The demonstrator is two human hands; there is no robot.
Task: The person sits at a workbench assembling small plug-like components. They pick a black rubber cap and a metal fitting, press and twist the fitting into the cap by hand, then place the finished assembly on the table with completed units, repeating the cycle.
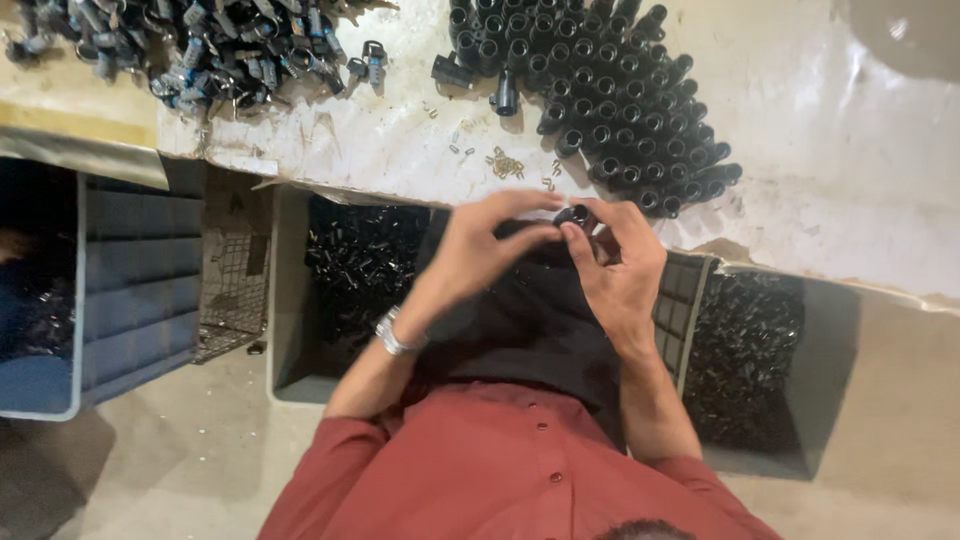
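Both hands pinch one small black cap at the counter's edge.

The left hand [480,245] and right hand [620,265] meet in front of the person's chest, wrists bent inward, fingertips closed on a small black cap [574,214] held between them just below the counter [850,180]. A watch [392,333] sits on the left wrist. On the counter just above the hands stand rows of black tubes [620,100]; a grey bin [290,300] of dark parts sits below.
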